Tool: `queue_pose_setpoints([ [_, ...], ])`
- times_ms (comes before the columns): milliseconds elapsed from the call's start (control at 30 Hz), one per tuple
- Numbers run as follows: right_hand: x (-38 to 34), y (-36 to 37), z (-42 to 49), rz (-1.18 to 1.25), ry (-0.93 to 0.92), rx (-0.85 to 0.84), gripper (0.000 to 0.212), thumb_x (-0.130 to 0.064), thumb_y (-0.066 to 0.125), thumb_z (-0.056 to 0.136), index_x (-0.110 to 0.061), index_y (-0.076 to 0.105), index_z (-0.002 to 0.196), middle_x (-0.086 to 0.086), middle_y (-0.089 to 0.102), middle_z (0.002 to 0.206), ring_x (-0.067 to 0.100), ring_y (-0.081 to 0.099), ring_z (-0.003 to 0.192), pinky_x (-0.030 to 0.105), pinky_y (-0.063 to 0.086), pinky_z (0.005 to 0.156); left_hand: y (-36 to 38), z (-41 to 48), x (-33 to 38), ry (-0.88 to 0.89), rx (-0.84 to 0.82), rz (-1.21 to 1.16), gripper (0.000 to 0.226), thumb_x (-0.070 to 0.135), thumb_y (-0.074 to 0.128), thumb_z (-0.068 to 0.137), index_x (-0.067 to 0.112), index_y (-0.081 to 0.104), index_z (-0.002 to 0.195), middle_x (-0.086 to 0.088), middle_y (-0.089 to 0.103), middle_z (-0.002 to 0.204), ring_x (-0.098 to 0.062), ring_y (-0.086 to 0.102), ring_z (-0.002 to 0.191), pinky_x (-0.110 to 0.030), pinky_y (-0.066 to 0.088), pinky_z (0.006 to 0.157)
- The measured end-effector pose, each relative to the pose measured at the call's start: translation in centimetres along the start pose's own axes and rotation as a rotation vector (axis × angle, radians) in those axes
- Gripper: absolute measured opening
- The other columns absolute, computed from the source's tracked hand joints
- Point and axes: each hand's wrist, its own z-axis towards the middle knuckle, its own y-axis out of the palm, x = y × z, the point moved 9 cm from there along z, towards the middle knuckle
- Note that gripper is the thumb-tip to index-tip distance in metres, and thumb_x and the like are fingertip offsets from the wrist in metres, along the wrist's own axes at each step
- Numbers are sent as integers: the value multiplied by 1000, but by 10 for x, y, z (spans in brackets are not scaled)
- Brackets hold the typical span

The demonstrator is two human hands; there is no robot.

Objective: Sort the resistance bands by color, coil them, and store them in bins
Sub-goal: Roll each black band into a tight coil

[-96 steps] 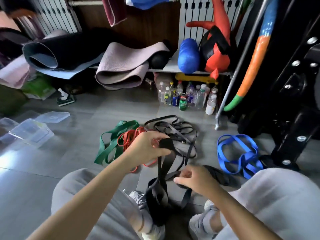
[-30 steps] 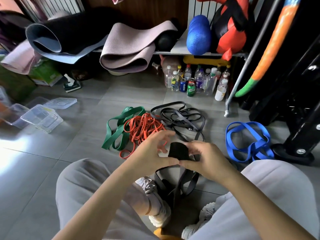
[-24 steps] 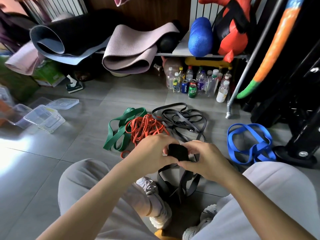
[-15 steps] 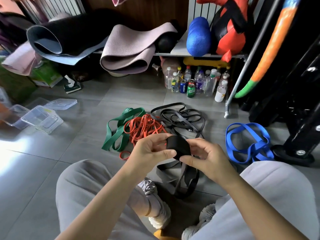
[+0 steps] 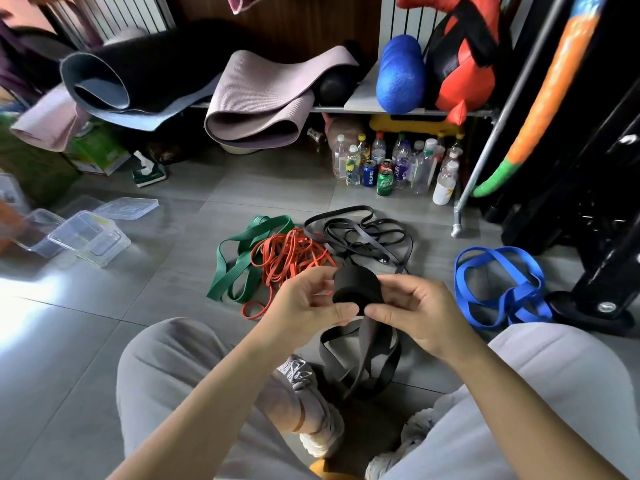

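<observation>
A wide black band (image 5: 356,289) is partly rolled into a coil in front of me, and its loose tail hangs to the floor between my feet. My left hand (image 5: 308,303) pinches the coil on its left side. My right hand (image 5: 412,306) pinches it from the right and underneath. On the floor beyond lie a green band (image 5: 239,261), a tangle of orange bands (image 5: 291,258), thin black bands (image 5: 363,233) and blue bands (image 5: 498,285). Clear plastic bins (image 5: 86,237) stand open at the left.
A loose clear lid (image 5: 126,207) lies by the bins. Bottles and cans (image 5: 391,164) stand under a low shelf holding rolled mats (image 5: 256,102) and a blue roller (image 5: 400,74). A black machine base (image 5: 595,265) and a metal pole (image 5: 485,140) stand at the right.
The black band has been rolled from a long hanging strip into a thick coil held between both hands. The tail on the floor has grown shorter. The coil has turned slightly in the last half second.
</observation>
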Motion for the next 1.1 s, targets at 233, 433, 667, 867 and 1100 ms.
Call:
queue_pose_setpoints([
  [233,-1,1,1,30,-34,-5,35,-27,76,64,-44,71,94,-9,74,91,7,70,88,15,50,77,4,0,-12,-38,10,-488,33,-3,66,68,8,69,98,-12,71,89,-19,70,80,-22,56,67],
  [433,13,3,1,35,-27,62,33,-24,78,68,-36,71,98,1,74,93,14,70,88,22,54,76,21,-3,-36,-180,-30,-735,29,-6,61,74,8,70,98,-12,70,88,-16,70,74,-20,56,61],
  [667,18,-6,3,-549,6,28,29,-18,78,70,-23,71,98,-6,66,89,8,66,83,39,54,80,15,14,17,263,-145,1070,61,32,76,75,28,49,131,13,48,115,-6,48,91,-19,41,83],
  [867,4,-1,5,-654,-51,-4,32,-21,78,69,-27,68,99,-7,66,91,5,61,83,30,51,78,26,21,26,283,-223,1215,43,28,68,78,26,60,121,10,59,101,-4,50,83,-14,39,71],
  [1100,16,-12,-1,-276,-6,-19,43,-26,81,69,-50,64,100,-22,67,104,1,62,103,23,48,94,-9,15,13,108,-38,471,38,11,79,72,43,66,88,20,66,75,-3,63,68,-26,58,69],
])
